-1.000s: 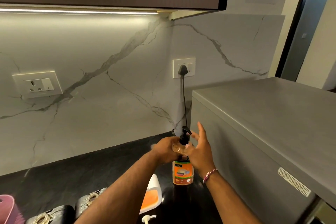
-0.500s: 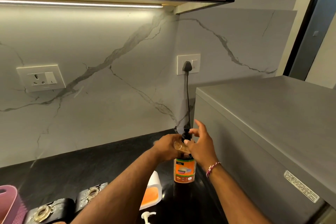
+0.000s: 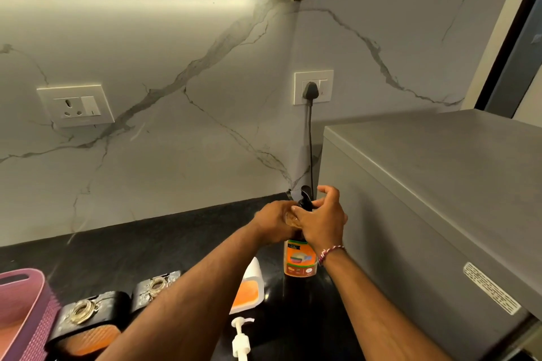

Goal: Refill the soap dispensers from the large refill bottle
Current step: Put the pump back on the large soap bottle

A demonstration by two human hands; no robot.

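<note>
A clear soap dispenser bottle (image 3: 299, 261) with an orange label stands upright on the black counter (image 3: 146, 246), beside the grey appliance. My left hand (image 3: 275, 224) grips the bottle's shoulder. My right hand (image 3: 321, 221) curls round the base of its black pump (image 3: 305, 199), whose nozzle sticks up between my fingers. A white container with an orange front (image 3: 249, 287) stands just left of the bottle, partly behind my left forearm. A loose white pump head (image 3: 240, 337) lies on the counter near the bottom edge.
A large grey appliance (image 3: 425, 214) fills the right side, close to my right arm. Its black cable (image 3: 311, 149) runs up to a wall socket. Two black holders with metal rings (image 3: 117, 302) and a pink basket (image 3: 23, 308) sit at lower left.
My right hand's fingers, earlier spread and raised beside the pump, have curled down round the pump's base. The left hand keeps its grip on the bottle. The camera has tilted slightly.
</note>
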